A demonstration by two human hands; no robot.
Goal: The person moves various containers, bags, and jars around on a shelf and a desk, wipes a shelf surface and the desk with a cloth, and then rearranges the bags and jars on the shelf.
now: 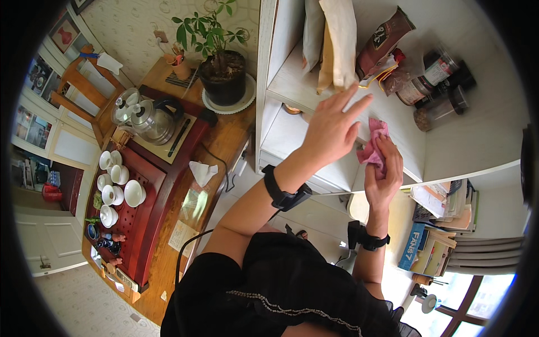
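Observation:
My left hand reaches over the front of a white shelf board, fingers apart and holding nothing. Its fingertips are close to the lower end of an upright cream paper bag; whether they touch it I cannot tell. My right hand grips a crumpled pink cloth at the shelf's front edge. Farther in are a dark red printed pouch, a clear bag of reddish contents, a labelled jar and a clear jar with a dark lid.
To the left, a wooden table bears a red tea tray with white cups, a glass kettle and a potted plant. Lower compartments lie under the shelf board. Books and papers stand at the right.

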